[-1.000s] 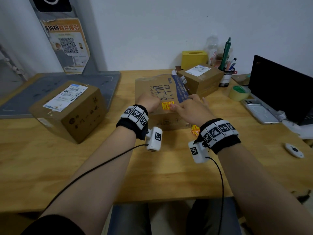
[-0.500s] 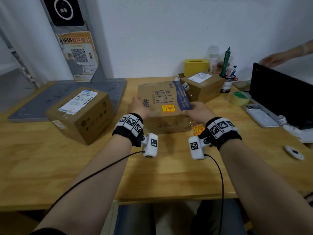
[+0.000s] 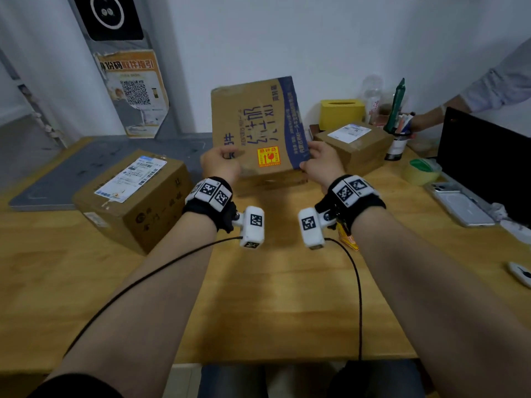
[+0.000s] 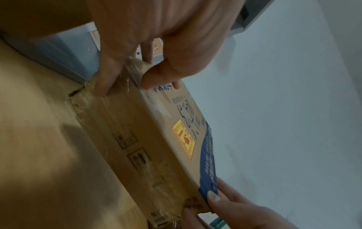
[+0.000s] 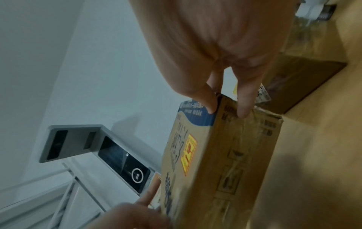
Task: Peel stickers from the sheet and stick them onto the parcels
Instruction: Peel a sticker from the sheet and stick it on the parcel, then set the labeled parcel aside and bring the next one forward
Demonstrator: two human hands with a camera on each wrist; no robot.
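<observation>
Parcel (image 3: 253, 124): tilted up above table (image 3: 273, 297), yellow fragile sticker (image 3: 268, 157) on its face.
Left hand (image 3: 219, 163): gripped parcel's left edge.
Right hand (image 3: 320, 163): gripped right edge.

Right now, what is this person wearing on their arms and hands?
Both hands, left hand and right hand, are bare, with no gloves. Each wrist has a black band carrying white square tiles printed with black codes. A small white camera block hangs from each band, trailing a thin black cable. A dark sleeve edge shows near the left elbow.
</observation>
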